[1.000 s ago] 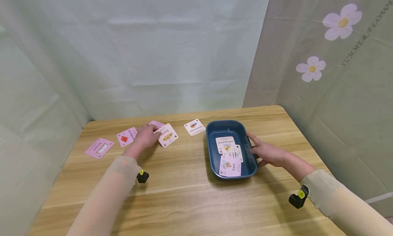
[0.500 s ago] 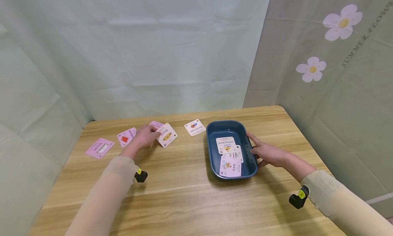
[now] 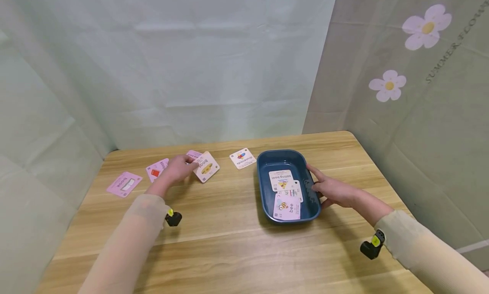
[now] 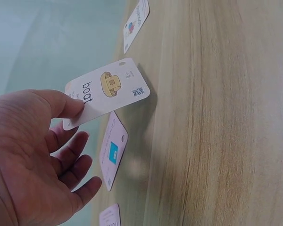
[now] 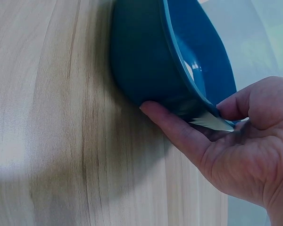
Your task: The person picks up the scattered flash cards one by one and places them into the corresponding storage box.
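My left hand [image 3: 178, 170] pinches one corner of a white card marked "boat" [image 4: 112, 87] between thumb and fingers. In the left wrist view the card is tilted and raised off the table, its shadow beneath it. Behind it lies a pink card with a blue picture [image 4: 114, 149], partly hidden in the head view. My right hand [image 3: 335, 191] grips the right side of a deep blue tray [image 5: 146, 52], one digit at the rim and another along the outer wall. Inside the tray are a "bee" card [image 3: 287, 206], a "sailing boat" card [image 3: 280, 180] and a partly covered card [image 3: 296, 191].
To the left lie a pink "book" card [image 3: 124, 184] and a pink card with a red picture [image 3: 155, 170], partly hidden by the left hand. A "spaceship" card [image 3: 242, 158] lies left of the tray's far end. Cloth curtains [image 3: 214, 64] stand behind the wooden table [image 3: 214, 243].
The left hand has drawn slightly left and back, and the boat card has tipped up off the table with it. The right hand and the tray stay in place.
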Available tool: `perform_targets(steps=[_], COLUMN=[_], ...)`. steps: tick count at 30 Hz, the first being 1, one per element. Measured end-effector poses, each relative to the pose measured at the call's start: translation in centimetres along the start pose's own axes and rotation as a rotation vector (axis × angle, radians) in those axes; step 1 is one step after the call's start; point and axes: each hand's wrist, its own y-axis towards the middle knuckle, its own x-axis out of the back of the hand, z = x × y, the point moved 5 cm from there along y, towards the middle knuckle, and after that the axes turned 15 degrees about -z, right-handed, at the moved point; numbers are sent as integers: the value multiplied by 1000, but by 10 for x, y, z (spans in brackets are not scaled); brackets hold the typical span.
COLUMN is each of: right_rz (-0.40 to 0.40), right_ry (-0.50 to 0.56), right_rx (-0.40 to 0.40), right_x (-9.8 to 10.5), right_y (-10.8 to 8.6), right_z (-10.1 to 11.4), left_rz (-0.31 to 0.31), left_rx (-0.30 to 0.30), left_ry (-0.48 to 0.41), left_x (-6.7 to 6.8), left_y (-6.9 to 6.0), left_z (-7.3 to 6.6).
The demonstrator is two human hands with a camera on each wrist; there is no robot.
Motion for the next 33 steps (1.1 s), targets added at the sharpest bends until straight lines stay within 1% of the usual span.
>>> perform_targets(steps=[7, 10, 16, 33], right_rz=[3, 4, 2, 9], right_ry=[-5, -9, -20, 1], right_rx=[9, 11, 12, 13], right_x=[0, 0, 0, 0], right_y=[1, 0, 0, -1], right_z=[-1, -1, -1, 1], left_rz=[-2, -8, -47, -101], left_rx=[-13, -28, -60, -56], left_ry=[-21, -26, -44, -139], left_x=[3, 5, 11, 32], left_y=[0, 0, -1, -5], left_z=[-2, -4, -10, -23])
